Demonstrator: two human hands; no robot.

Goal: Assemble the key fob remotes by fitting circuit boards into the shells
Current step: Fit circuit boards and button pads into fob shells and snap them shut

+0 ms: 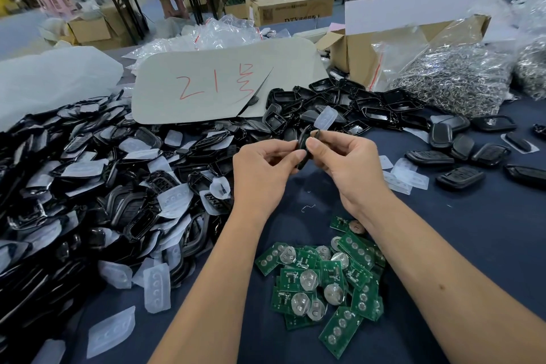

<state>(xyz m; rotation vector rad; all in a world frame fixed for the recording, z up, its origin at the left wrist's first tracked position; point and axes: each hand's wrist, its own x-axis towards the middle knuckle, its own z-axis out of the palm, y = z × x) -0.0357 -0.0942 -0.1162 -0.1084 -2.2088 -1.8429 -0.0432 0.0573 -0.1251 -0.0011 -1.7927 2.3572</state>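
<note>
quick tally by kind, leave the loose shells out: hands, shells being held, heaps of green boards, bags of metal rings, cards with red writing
hands: 2, left hand, right hand
black shell held: 1
heap of green boards: 1
bags of metal rings: 2
card with red writing: 1
total: 7

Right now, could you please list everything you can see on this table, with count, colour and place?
shell parts: large heap, black, left and centre
membrane pads: many, translucent white, scattered among the heap
circuit boards: a pile, green, front centre
closed fobs: several, black, right
card: one, grey, red writing, back centre
bag of metal rings: one, silver, back right
cardboard box: one, brown, back right
held fob shell: one, black, between both hands
left hand: grips shell
right hand: pinches shell
</note>
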